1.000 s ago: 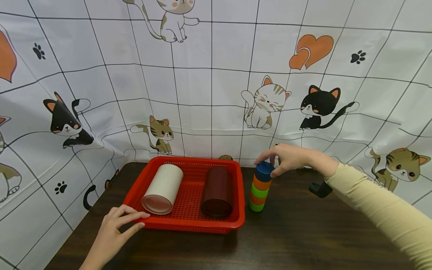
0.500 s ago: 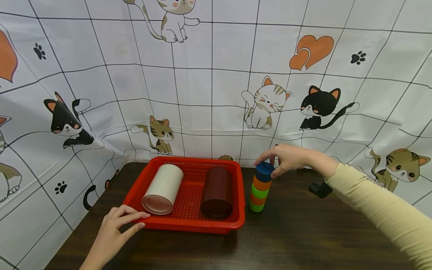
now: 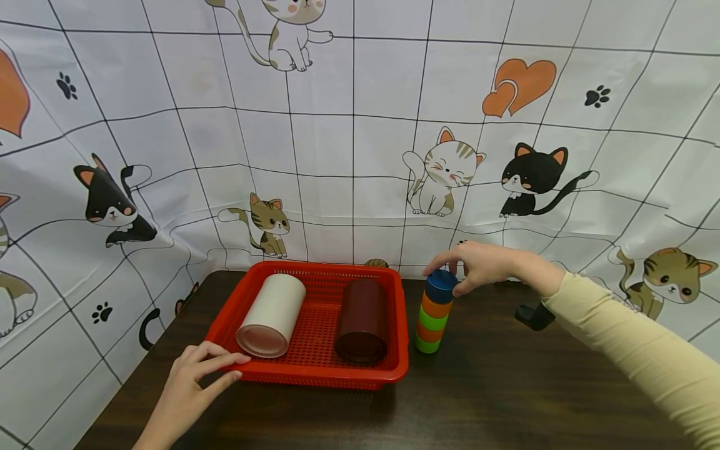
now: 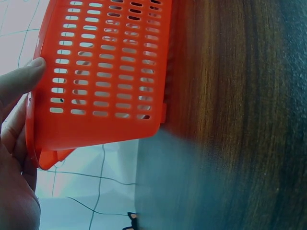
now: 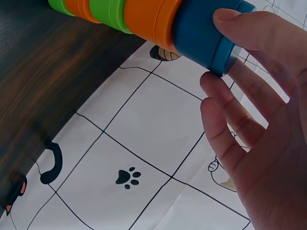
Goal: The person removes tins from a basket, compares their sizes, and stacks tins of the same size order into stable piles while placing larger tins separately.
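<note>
On the dark wooden table (image 3: 478,400), a red perforated basket (image 3: 317,374) is placed, and its near left rim is pinched by the left hand (image 3: 188,381). Inside, a white cylinder (image 3: 272,312) and a dark brown cylinder (image 3: 363,319) are laid lengthwise, apart. Just beside it, a standing stack of cups (image 3: 432,320), coloured green, orange, green, orange, blue upwards, is held at the top by the right hand (image 3: 484,264).

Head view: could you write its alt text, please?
The right hand grips a multicolored stack by its blue top; the left hand holds a red basket by its rim, with a white cylinder and a brown cylinder inside.
</note>
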Tool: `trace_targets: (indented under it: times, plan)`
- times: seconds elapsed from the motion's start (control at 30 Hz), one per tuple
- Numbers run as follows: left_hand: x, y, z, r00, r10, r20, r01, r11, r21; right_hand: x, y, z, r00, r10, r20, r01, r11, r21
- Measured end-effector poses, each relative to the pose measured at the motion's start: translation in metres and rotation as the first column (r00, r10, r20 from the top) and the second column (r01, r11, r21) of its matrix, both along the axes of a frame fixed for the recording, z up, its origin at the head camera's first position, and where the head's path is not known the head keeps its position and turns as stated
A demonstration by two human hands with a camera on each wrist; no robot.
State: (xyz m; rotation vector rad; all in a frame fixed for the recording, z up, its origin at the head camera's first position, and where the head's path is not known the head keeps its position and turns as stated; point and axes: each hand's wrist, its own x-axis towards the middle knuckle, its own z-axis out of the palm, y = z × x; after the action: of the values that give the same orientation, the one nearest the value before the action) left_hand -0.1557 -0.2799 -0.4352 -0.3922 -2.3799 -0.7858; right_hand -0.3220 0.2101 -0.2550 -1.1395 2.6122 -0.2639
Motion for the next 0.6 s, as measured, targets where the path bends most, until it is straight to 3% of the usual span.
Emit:
trace_targets:
  times: [0.6]
  plan:
    - [0.0003, -0.0006, -0.0018, 1.0, 0.002, 0.004, -0.002, 1.0, 0.005, 0.0025, -0.0013, 0.0003, 1.0, -0.002, 0.004, 0.002, 1.0, -0.002]
